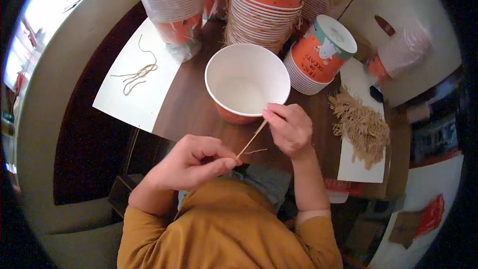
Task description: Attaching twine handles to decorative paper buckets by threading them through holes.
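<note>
1. While both hands work close to the person's chest, the dark brown wooden table (191, 104) fills the middle of the view and bears everything else.
2. Tall stacks of orange and white paper cups (264, 12) stand at the table's far edge, some wrapped in clear plastic; one more stack (318, 57) lies tilted to the right with its white base showing.
3. At far left a white sheet of paper (137, 77) lies on the table with a few loose tan strings (137, 73) on it.
4. At right a second white sheet (361, 162) carries a thick heap of tan twine pieces (361, 127).
5. An open white-lined paper bucket with an orange outside (247, 82) stands upright in the middle, just beyond the hands, mouth up.
6. Her right hand (291, 129) is curled beside the bucket's near rim, fingertips pinched on the upper end of a thin tan string (251, 140).
7. Her left hand (191, 162) is closed, thumb and forefinger pinching the lower end of the same string.
8. That string runs taut and slanted between the two hands, just in front of the bucket, a short frayed tail sticking out near the left pinch.
</note>
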{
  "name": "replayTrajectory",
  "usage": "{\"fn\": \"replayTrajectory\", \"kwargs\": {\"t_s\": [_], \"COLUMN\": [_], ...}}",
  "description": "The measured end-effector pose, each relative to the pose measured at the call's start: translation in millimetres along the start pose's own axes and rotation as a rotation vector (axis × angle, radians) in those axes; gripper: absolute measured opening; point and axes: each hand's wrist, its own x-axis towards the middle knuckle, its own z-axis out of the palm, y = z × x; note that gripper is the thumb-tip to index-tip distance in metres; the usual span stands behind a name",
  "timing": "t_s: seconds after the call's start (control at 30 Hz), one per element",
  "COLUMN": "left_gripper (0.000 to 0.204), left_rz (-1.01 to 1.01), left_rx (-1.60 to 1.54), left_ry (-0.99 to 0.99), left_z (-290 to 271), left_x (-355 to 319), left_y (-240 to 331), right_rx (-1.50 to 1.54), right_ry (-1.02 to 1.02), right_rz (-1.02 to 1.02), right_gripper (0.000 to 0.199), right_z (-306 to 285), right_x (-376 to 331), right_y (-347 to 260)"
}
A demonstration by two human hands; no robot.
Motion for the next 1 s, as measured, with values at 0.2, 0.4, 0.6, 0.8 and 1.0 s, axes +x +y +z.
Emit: {"fn": "replayTrajectory", "kwargs": {"t_s": [0.2, 0.4, 0.6, 0.8, 1.0], "left_gripper": [0.014, 0.014, 0.018, 0.021, 0.023], "left_rz": [-0.054, -0.068, -0.07, -0.147, -0.13], "left_rx": [-0.034, 0.155, 0.124, 0.051, 0.045], "left_ry": [0.043, -0.008, -0.055, -0.006, -0.072], "left_z": [-43, -28, -43, -77, -69], "left_x": [-14, 17, 33, 21, 32], "left_y": [11, 53, 63, 24, 14], "right_rx": [-0.041, 0.449, 0.727, 0.768, -0.327], "right_ry": [-0.243, -0.491, -0.362, -0.076, -0.188], "right_rz": [0.278, 0.391, 0.656, 0.836, 0.542], "right_gripper": [0.038, 0.071, 0.008, 0.015, 0.011], "right_z": [-42, -61, -52, -72, -56], "right_x": [3, 63, 76, 52, 50], "right_y": [15, -45, -36, 13, 3]}}
